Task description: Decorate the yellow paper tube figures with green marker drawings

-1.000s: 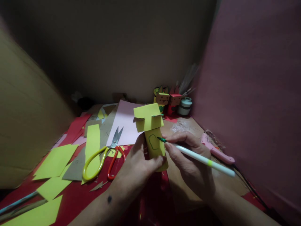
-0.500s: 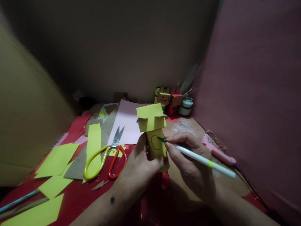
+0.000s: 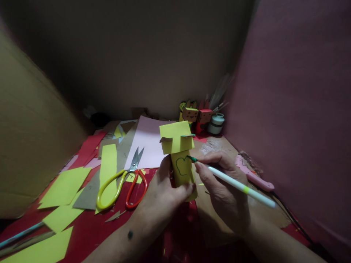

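Yellow figure point(image 3: 181, 146) fills curled left hand point(image 3: 162, 195); right hand point(image 3: 226, 191) pinches marker point(image 3: 236, 180).

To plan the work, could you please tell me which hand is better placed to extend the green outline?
Probably the right hand: it holds the pen, its green tip by the outline, while the left hand grips the yellow paper figure.

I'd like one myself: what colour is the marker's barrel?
The marker's barrel is bluish white with a yellow-green band; it shows best in the head view.
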The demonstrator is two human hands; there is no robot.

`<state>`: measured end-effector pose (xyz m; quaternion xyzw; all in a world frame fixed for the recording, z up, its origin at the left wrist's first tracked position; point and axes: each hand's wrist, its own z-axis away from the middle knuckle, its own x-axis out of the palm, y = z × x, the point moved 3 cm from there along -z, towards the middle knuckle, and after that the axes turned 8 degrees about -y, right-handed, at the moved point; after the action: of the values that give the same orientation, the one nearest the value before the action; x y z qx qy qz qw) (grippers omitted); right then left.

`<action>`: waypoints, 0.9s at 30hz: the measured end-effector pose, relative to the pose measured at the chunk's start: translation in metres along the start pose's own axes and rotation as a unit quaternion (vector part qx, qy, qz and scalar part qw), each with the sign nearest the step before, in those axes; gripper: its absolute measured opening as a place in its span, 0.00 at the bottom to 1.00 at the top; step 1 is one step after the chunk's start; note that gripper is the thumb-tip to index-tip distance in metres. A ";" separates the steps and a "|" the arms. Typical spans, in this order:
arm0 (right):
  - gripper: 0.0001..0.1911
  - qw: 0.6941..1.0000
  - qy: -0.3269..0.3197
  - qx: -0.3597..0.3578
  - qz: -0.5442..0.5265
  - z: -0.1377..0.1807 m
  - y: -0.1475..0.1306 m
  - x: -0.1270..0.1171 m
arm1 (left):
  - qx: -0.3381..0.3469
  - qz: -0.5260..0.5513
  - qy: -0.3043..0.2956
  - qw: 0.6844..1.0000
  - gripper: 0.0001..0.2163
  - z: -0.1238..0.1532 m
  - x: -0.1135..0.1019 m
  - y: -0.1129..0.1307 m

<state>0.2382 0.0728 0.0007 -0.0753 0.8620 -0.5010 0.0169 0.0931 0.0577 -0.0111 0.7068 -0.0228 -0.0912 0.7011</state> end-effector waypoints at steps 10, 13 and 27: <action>0.06 0.999 0.020 -0.012 0.022 0.000 -0.002 -0.001 | -0.006 0.001 -0.001 1.000 0.22 -0.001 -0.001 -0.001; 0.06 0.999 0.019 -0.008 0.025 -0.001 -0.002 -0.001 | 0.000 0.003 -0.006 1.000 0.22 -0.001 -0.002 0.000; 0.06 0.999 0.003 -0.012 0.040 0.001 -0.001 -0.005 | 0.004 0.011 -0.021 1.000 0.21 0.000 -0.003 0.001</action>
<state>0.2437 0.0720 0.0008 -0.0395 0.8705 -0.4894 0.0336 0.0902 0.0586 -0.0102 0.7069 -0.0460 -0.0983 0.6990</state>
